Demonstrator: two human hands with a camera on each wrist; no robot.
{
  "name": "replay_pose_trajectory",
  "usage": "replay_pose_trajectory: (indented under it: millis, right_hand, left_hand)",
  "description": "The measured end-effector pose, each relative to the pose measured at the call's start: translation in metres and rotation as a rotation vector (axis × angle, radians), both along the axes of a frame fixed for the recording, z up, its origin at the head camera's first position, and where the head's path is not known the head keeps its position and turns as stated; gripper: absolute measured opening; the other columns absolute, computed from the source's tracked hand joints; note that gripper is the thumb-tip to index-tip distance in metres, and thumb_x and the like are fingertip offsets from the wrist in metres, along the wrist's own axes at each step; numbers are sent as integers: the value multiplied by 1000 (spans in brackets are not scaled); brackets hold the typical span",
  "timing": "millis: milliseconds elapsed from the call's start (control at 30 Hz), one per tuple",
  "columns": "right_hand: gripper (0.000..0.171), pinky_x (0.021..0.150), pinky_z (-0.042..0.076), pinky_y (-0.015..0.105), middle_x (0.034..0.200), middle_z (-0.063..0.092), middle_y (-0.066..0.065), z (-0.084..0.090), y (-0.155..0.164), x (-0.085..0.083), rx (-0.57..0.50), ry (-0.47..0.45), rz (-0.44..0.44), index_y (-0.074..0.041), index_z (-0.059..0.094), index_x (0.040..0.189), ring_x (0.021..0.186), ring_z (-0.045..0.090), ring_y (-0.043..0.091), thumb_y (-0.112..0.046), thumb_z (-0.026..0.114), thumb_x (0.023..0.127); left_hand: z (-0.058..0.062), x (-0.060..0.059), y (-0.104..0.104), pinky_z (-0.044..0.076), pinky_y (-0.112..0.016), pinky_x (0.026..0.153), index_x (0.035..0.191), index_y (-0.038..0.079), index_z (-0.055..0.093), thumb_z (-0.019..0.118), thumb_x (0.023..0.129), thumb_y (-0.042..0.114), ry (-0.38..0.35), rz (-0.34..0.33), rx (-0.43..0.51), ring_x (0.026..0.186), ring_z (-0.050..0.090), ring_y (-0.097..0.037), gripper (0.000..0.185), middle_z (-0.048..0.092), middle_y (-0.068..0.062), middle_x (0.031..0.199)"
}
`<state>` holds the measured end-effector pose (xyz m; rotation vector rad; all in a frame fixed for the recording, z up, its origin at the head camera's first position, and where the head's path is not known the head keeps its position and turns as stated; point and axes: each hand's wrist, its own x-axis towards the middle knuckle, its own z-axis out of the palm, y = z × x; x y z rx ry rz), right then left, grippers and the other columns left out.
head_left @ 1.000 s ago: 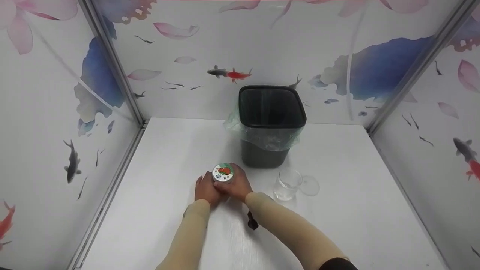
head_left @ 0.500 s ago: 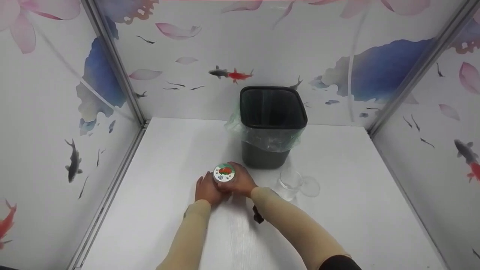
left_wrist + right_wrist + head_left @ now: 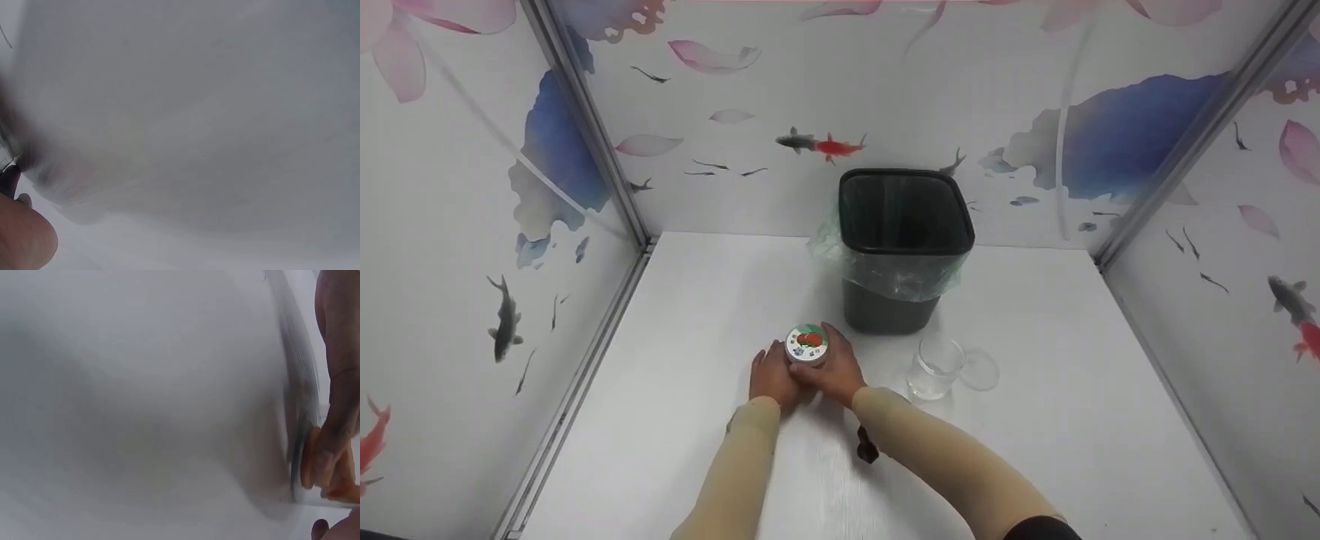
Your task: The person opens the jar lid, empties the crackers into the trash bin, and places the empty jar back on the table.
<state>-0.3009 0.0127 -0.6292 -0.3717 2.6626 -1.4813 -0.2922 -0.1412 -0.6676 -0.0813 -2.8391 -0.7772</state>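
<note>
A small round jar (image 3: 807, 349) with a printed lid stands on the white surface (image 3: 675, 420), near its middle and just in front of the bin. The left hand (image 3: 771, 379) cups its left side and the right hand (image 3: 832, 373) wraps its right side, the fingers of both curled round it; the right wrist view shows fingers (image 3: 332, 439) pressed against a rim, though blurred.

Directly behind the jar stands a dark grey waste bin (image 3: 901, 251), upright, with a clear plastic liner (image 3: 900, 276) folded over its sides. To the right of the hands, near but apart, stands an empty clear glass (image 3: 934, 367), and a round clear lid (image 3: 979, 371) lies flat just beside it.

The surface is enclosed on three sides by white panels (image 3: 780, 97) printed with fish, petals and blue leaves, joined by metal corner posts (image 3: 592, 135).
</note>
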Motion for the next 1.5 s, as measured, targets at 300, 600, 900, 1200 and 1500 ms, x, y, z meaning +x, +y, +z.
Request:
replay_pose_trajectory:
  millis: [300, 600, 900, 1200, 1500]
  right_hand:
    - [113, 114, 30, 42, 146, 43, 15, -8, -7, 3, -81, -3, -88, -2, 26, 154, 135, 42, 26, -52, 85, 72]
    - [103, 112, 32, 40, 140, 50, 3, -4, 14, -19, -31, 8, 99, -10, 38, 150, 130, 46, 19, -51, 87, 70]
    - [105, 115, 28, 39, 147, 45, 6, 0, 17, -20, 3, 3, 105, -10, 38, 151, 135, 40, 20, -51, 89, 68]
    - [111, 114, 29, 38, 146, 44, 10, -3, -1, 0, -80, -15, 1, -5, 28, 154, 135, 40, 22, -49, 88, 71]
    - [109, 113, 31, 39, 145, 45, 10, -3, -5, -3, -63, -11, -26, -5, 30, 153, 133, 43, 22, -52, 86, 72]
  left_hand:
    - [2, 1, 6, 23, -51, 116, 140, -3, 50, 68, 88, 37, -19, -2, 15, 137, 41, -35, 68, 56, -19, 137]
    - [-2, -4, 5, 24, -53, 115, 139, 2, 53, 79, 73, 51, -6, -16, 10, 136, 43, -35, 85, 60, -13, 134]
    - [-1, -4, 1, 23, -53, 115, 140, 6, 55, 79, 70, 58, -26, -13, 11, 136, 43, -34, 90, 61, -10, 135]
    - [-4, -1, -1, 21, -51, 117, 139, 0, 52, 70, 81, 42, 8, 0, 24, 136, 43, -36, 74, 58, -16, 136]
    - [1, 0, 2, 22, -50, 117, 140, 0, 52, 69, 85, 40, -19, 15, 28, 137, 42, -34, 69, 58, -15, 136]
